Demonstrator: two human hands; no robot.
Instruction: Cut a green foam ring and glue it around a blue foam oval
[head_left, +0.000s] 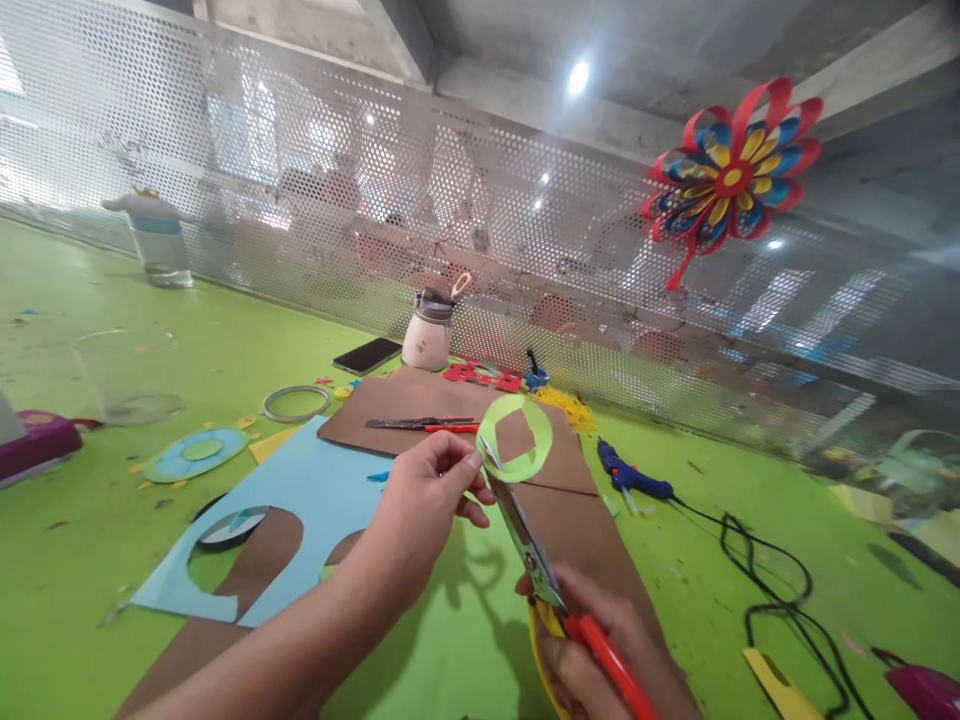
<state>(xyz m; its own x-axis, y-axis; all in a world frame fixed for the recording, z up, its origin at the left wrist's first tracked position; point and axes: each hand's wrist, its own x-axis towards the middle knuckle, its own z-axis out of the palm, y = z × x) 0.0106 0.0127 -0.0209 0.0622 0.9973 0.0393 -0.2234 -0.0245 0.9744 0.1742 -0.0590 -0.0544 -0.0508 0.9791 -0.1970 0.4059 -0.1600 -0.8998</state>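
My left hand (431, 505) pinches the edge of a light green paper ring (541, 440) between thumb and fingers. The ring's inner opening has an uneven, angular outline. In my right hand (589, 660) is a pair of scissors (529, 545) with red handles, its blades pointing up at the ring and meeting its lower left part. A yellow piece (546, 625) shows beside the right hand; I cannot tell whether it belongs to the scissors. Brown cardboard (600, 540) lies beneath, with a dark-bladed, red-handled tool (420, 424) on it.
Light blue paper (315, 480) with cut-outs lies to the left, near a blue paper disc (169, 458) and a tape ring (296, 402). A phone (366, 355) and a white jar (427, 335) stand behind. At right lies a blue glue gun (634, 473) with a black cord (750, 560).
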